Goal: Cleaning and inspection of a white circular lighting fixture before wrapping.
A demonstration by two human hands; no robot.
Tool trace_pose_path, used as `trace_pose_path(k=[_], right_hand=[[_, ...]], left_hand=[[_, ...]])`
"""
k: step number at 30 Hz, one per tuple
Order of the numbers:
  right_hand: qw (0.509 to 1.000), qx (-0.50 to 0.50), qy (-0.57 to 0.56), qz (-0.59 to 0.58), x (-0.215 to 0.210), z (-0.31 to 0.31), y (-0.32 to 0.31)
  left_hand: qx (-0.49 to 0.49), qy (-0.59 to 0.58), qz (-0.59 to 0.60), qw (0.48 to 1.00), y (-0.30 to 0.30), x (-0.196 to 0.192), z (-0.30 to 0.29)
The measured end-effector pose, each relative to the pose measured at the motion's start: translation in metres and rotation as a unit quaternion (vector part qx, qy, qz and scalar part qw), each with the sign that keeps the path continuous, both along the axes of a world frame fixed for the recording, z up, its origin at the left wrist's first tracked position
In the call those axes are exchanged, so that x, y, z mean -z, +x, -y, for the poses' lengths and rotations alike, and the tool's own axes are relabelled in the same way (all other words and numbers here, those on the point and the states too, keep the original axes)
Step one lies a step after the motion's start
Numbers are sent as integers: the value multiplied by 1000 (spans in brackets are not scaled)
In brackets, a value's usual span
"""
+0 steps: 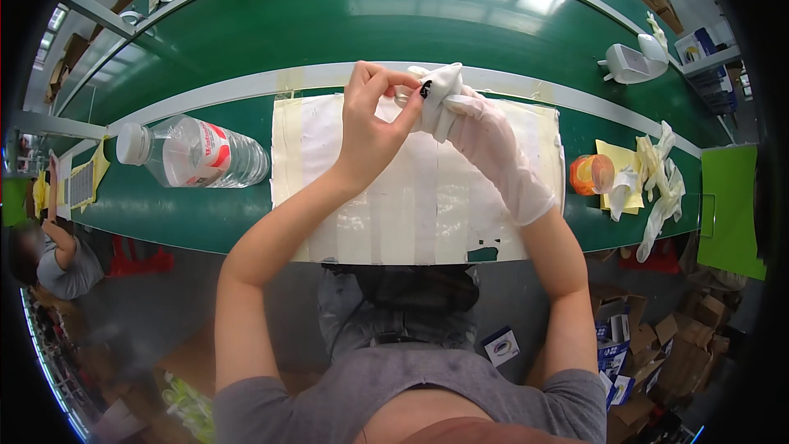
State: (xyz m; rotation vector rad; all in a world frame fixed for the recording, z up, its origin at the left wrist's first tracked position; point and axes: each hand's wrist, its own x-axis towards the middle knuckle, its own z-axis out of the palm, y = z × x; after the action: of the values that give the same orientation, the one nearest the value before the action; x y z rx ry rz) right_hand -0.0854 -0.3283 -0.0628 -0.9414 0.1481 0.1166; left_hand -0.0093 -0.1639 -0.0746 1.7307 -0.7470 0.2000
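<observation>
My bare left hand [374, 119] is raised over the middle of the work mat. Its thumb and forefinger pinch close to a small black piece [426, 89], whose exact kind is too small to make out. Right beside it, my right hand [485, 136], in a thin white glove, grips a crumpled white cloth [445, 82]. The black piece lies against the cloth's left side, between the two hands. Part of the cloth is hidden behind my fingers. Beneath both hands is a pale mat [353, 222] with taped strips and edges.
A large clear bottle [201, 152] lies on its side at the left. Right of the mat are an orange-labelled roll or cup [590, 174] and several crumpled gloves [657, 173]. A white plastic holder [629, 64] stands farther back. Another person [66, 259] sits far left.
</observation>
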Motion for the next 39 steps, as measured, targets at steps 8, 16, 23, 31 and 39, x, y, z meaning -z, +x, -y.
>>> trace_pose_path(k=[8,16,23,31,39], right_hand=[[998,-43,36,15,9,1,6],[995,-66,44,54,20,4,8],[989,-45,64,128,10,3,4],[985,-51,141,83,-2,-5,1],[991,91,-11,97,3,10,5]], left_hand=[[31,-51,6,998,8,-11,-6],[54,-86,-9,995,13,-60,-17],[180,43,-80,979,5,-117,-20],[150,200,-67,966,-3,-136,0],[84,192,7,978,20,-123,-4]])
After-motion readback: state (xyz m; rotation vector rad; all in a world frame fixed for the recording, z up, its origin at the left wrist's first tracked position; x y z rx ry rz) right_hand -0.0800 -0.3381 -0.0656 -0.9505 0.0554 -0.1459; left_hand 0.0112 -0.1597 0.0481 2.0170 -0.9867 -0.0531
